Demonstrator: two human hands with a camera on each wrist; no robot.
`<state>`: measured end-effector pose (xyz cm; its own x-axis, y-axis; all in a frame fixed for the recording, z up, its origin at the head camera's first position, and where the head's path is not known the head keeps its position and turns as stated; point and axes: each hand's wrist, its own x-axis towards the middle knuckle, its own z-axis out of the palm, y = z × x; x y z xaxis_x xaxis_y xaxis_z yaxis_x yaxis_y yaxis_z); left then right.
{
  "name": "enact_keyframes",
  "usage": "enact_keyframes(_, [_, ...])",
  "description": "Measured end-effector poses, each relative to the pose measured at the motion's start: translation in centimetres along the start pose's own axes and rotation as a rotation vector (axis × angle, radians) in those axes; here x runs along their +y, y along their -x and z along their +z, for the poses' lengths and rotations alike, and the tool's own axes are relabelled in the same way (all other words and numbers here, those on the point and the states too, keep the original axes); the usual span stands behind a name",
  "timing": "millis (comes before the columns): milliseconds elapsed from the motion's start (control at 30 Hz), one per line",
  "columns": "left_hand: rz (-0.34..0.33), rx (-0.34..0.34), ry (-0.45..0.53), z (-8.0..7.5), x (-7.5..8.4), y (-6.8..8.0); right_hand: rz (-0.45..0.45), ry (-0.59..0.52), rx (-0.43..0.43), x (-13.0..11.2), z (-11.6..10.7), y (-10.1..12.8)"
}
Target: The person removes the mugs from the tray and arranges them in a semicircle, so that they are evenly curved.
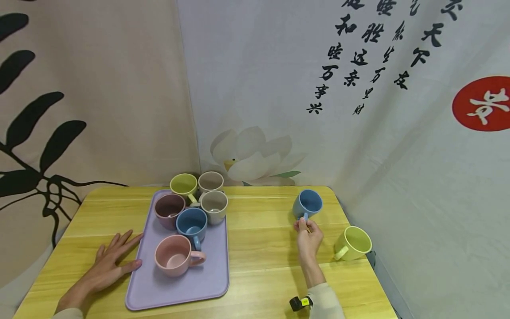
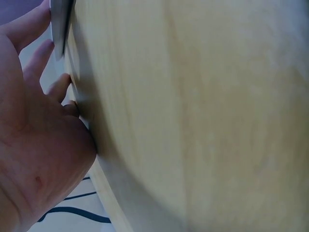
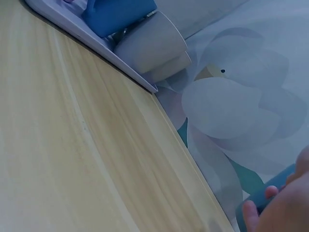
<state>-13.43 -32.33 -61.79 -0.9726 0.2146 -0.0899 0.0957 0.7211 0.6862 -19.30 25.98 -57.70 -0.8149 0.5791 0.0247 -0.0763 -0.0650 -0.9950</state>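
Blue cup (image 1: pixel 307 204) stands upright on the table (image 1: pixel 259 248), right of the tray (image 1: pixel 179 283) and apart from it. Right hand (image 1: pixel 308 237) pinches its handle from the near side, fingertips (image 3: pixel 249 211) curled on it; cup body barely shows in the right wrist view. Left hand (image 1: pixel 109 263) lies flat on the table, fingers spread, thumb touching the tray's left edge, holding nothing. Tray carries six cups; the pink cup (image 1: pixel 176 255) is nearest, with another blue one just behind it. Green cup (image 1: pixel 353 243) sits by the table's right edge, close to the right wrist. Judgement: a handle pinch lets the cup swing, so keep it level, lift straight, and watch the elbow near the green cup. Flat left hand braces the tray well.
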Motion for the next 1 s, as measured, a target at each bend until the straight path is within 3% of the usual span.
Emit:
enact_keyframes(633, [0.002,0.002,0.001,-0.1,0.1,-0.2,0.01,-0.097,0.209,0.5,-0.7,-2.2])
enact_keyframes(1000, [0.0,-0.002,0.006,-0.1,0.0,-0.1,0.05,-0.085,0.274,0.7,-1.4,-3.3])
